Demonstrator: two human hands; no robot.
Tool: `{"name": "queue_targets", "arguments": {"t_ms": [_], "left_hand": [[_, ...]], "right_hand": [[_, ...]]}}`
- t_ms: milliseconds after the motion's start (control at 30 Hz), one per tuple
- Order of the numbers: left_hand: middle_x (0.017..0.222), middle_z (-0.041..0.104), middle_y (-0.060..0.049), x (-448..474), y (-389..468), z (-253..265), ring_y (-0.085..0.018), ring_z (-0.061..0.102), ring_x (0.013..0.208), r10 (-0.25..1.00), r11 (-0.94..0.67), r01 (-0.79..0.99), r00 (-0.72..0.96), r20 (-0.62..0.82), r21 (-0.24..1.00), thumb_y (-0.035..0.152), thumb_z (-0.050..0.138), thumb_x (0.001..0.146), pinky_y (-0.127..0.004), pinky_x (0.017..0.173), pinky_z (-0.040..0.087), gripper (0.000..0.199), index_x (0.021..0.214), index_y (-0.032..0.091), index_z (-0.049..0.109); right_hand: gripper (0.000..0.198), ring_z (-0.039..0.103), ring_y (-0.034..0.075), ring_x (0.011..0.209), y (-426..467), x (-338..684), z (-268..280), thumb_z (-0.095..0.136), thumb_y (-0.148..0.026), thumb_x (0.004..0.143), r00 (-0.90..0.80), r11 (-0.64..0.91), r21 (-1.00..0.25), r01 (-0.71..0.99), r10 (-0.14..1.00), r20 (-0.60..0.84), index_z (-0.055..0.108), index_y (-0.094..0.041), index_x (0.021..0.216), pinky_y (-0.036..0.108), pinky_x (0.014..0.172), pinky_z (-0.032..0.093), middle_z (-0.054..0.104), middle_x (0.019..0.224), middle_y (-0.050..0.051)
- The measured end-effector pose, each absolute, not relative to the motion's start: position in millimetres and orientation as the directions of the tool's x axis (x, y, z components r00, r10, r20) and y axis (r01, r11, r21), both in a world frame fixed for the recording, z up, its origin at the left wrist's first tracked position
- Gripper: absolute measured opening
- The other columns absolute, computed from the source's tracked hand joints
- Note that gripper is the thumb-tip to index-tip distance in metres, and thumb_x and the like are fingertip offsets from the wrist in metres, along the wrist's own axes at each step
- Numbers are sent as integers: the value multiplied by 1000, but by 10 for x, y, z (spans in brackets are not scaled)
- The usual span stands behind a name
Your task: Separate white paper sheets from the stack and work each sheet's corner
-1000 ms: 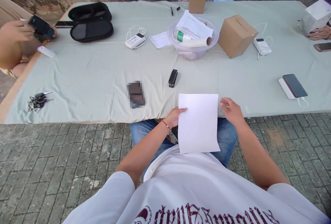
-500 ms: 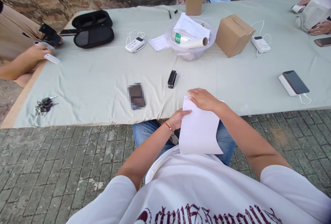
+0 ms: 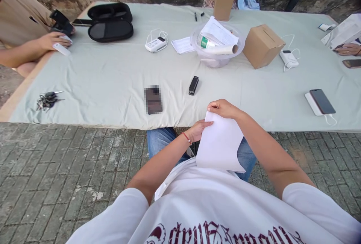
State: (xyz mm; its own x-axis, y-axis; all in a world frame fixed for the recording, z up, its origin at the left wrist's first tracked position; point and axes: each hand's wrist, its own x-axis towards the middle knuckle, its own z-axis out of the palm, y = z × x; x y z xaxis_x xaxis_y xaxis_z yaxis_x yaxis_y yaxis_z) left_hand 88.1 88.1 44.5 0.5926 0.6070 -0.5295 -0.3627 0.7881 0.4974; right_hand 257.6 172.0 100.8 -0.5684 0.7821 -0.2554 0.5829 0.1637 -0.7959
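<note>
White sheets of paper (image 3: 220, 144) hang from the table's front edge down over my lap, their lower edge curling against my shirt. My left hand (image 3: 199, 129) grips their left side, thumb on top and the other fingers hidden behind. At the upper left corner, my right hand (image 3: 222, 108) pinches the paper with curled fingers. A black stapler (image 3: 193, 85) lies on the cloth just beyond my hands. To its left is a dark, blurred-out flat rectangular thing (image 3: 153, 100).
A clear plastic bowl (image 3: 216, 62) holds papers and a roll, beside a cardboard box (image 3: 263, 46). Keys (image 3: 48, 100) lie at left, a phone on a white block (image 3: 321, 103) at right. An open black case (image 3: 110, 22) sits farther back. Other people sit around the table.
My right hand has drawn its fingers in from lying flat to a pinch at the paper's corner. The sheets' lower right corners have spread apart slightly. The view has shifted a little.
</note>
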Motion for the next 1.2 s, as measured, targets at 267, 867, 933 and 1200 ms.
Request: {"name": "queue_targets", "arguments": {"t_ms": [267,867,933,1200], "left_hand": [[97,74,-12,888,833,460,-23,70,83,786,617,-450,397,-474,646,45,77,76,-38,83,52,44,103,13,66],[90,74,-12,846,846,473,-23,69,80,737,675,-428,363,-570,600,34,73,79,-37,79,52,27,93,12,66],[88,73,-11,846,859,476,-22,68,78,728,685,-433,364,-581,587,34,75,78,-37,78,51,28,92,12,66],[55,45,5,845,1115,443,-7,37,50,892,449,-320,108,-439,834,50,73,78,-24,52,30,41,65,17,51]], "right_hand": [[23,55,15,67,1761,2466,930,59,-40,81,-504,100,-826,554,831,-237,72,-22,79,29,64,41,65,73,-1],[31,55,13,64,1879,2440,830,66,-50,78,-506,-119,-837,534,749,-429,71,-20,85,25,58,42,65,74,-1],[28,55,13,64,1899,2440,821,68,-47,76,-528,-98,-842,531,738,-419,70,-20,82,25,58,42,66,75,-1],[20,47,10,56,2038,2296,719,66,-38,75,-500,-26,-820,572,781,-374,71,-19,76,24,53,36,60,64,-3]]}}
